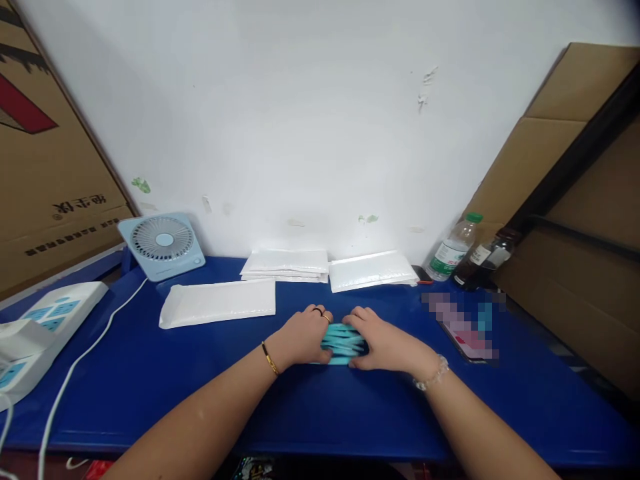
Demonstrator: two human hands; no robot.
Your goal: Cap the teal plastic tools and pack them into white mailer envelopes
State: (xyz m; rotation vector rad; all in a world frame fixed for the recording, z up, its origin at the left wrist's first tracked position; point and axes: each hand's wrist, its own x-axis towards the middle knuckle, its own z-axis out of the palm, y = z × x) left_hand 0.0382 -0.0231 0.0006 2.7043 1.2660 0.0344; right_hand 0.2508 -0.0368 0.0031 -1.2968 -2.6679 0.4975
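Observation:
Several thin teal strips or sticks (343, 341) lie in a loose bundle on the blue table, between my two hands. My left hand (307, 337) has its fingers bent round the bundle's left end, thumb at the near side. Around the right end, my right hand (377, 340) grips with its fingers at the far side and its thumb at the near side. Beyond the hands, white padded envelopes lie near the wall: a single one (220, 303) at the left, a stack (285, 265) in the middle and more (373, 270) to the right.
A light blue fan (165, 241) and a white power strip (55, 327) with cables are on the left. At the right stand a green-capped bottle (455, 247) and a dark bottle (485, 260), with a phone (467, 337) nearer. Cardboard flanks both sides.

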